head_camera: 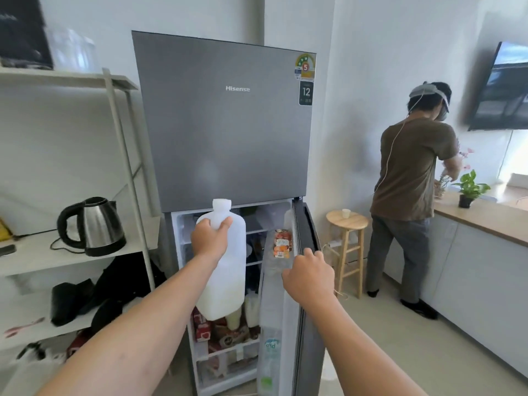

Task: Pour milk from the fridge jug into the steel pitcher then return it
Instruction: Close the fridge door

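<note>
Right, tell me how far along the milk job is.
Done: cannot say whether pouring has happened; no steel pitcher is in view, and the milk jug holds milk only in its lower part. In hand: the left hand grips the capped jug by its shoulder in front of the open lower fridge compartment, while the right hand holds the door edge. Left: either carry it off to pour, or shelve it and close the door.

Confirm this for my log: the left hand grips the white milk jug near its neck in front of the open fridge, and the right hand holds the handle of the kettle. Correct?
Not quite. In the head view the right hand holds the edge of the open fridge door; the kettle sits untouched on the shelf. The left hand does grip the milk jug near its neck.
</note>
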{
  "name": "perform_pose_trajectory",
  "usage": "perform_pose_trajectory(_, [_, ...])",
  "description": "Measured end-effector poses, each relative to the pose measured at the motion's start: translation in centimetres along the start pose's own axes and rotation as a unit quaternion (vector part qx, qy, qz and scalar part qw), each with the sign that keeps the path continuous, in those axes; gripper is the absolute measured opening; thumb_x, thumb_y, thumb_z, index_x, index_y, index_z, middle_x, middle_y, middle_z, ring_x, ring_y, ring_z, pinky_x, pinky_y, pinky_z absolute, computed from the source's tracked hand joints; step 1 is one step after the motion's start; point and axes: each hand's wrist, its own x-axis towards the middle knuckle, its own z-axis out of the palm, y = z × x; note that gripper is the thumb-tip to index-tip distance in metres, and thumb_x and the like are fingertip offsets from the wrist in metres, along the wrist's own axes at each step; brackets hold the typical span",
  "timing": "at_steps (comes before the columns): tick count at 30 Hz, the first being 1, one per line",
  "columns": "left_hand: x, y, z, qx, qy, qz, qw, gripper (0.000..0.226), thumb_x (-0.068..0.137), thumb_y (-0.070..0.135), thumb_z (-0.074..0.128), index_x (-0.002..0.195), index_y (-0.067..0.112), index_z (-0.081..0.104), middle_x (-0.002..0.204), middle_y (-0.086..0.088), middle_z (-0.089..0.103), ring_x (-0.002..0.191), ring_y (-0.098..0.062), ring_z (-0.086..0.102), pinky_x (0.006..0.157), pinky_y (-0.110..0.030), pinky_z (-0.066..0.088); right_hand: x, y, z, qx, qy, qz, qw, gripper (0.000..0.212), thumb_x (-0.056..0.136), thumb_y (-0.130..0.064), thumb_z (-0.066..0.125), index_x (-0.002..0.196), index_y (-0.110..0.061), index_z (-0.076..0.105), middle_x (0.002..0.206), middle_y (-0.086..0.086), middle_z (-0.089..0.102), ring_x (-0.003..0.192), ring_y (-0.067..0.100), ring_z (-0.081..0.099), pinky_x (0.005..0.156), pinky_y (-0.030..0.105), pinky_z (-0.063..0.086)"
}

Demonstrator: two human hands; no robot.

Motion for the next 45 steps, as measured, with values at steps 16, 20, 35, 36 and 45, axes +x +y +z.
perform_pose_trajectory(16, [7.8, -4.3, -6.6, 0.022, 0.074, 0.007, 0.997, 0.052, 0.089, 0.042, 0.068, 0.065, 0.011, 0.034, 0.067, -0.005, 0.038, 0.061, -0.022, 0.035, 0.053, -0.033, 0.026, 4.5, -8.1, 6.7, 0.183, 0.003, -0.193, 0.964, 0.039, 0.102, -0.048, 0.032, 0.131, -0.032, 0.053, 0.115, -0.009, 0.044, 0.09, 0.018, 0.057, 0.075, 0.027, 0.049])
perform_pose_trajectory(20, [9.9, -5.7, -8.2, 0.02, 0.073, 0.012, 0.997, 0.053, 0.089, 0.045, 0.067, 0.066, 0.009, 0.036, 0.068, -0.007, 0.038, 0.062, -0.022, 0.035, 0.056, -0.033, 0.028, 6.5, -10.2, 7.8, 0.182, -0.028, -0.212, 0.96, 0.044, 0.102, -0.05, 0.029, 0.142, -0.037, 0.042, 0.117, -0.009, 0.053, 0.104, 0.021, 0.055, 0.089, 0.03, 0.048])
perform_pose_trajectory(35, [17.3, -10.8, -13.7, 0.052, 0.126, 0.002, 0.991, 0.052, 0.091, 0.045, 0.065, 0.064, 0.009, 0.039, 0.063, -0.001, 0.041, 0.06, -0.019, 0.039, 0.052, -0.03, 0.03, 13.0, -20.3, 10.9, 0.081, -0.038, -0.27, 0.959, 0.08, 0.096, -0.029, 0.046, 0.155, -0.017, -0.006, 0.098, -0.001, 0.061, 0.094, 0.022, 0.056, 0.083, 0.029, 0.037])
perform_pose_trajectory(36, [17.7, -11.0, -14.0, 0.057, 0.129, 0.001, 0.99, 0.052, 0.091, 0.044, 0.065, 0.064, 0.01, 0.038, 0.062, 0.0, 0.04, 0.058, -0.018, 0.038, 0.052, -0.03, 0.029, 13.7, -21.2, 11.3, 0.064, -0.041, -0.262, 0.962, 0.083, 0.096, -0.022, 0.047, 0.155, -0.018, -0.01, 0.095, -0.001, 0.059, 0.087, 0.023, 0.055, 0.077, 0.028, 0.035])
perform_pose_trajectory(45, [20.7, -13.8, -14.6, 0.048, 0.146, -0.012, 0.988, 0.051, 0.092, 0.044, 0.065, 0.065, 0.009, 0.039, 0.062, -0.002, 0.041, 0.057, -0.016, 0.038, 0.05, -0.028, 0.03, 17.5, -27.5, 14.7, 0.079, -0.064, -0.204, 0.974, 0.082, 0.097, -0.026, 0.04, 0.152, -0.016, -0.02, 0.124, 0.009, 0.052, 0.121, 0.027, 0.044, 0.104, 0.038, 0.041])
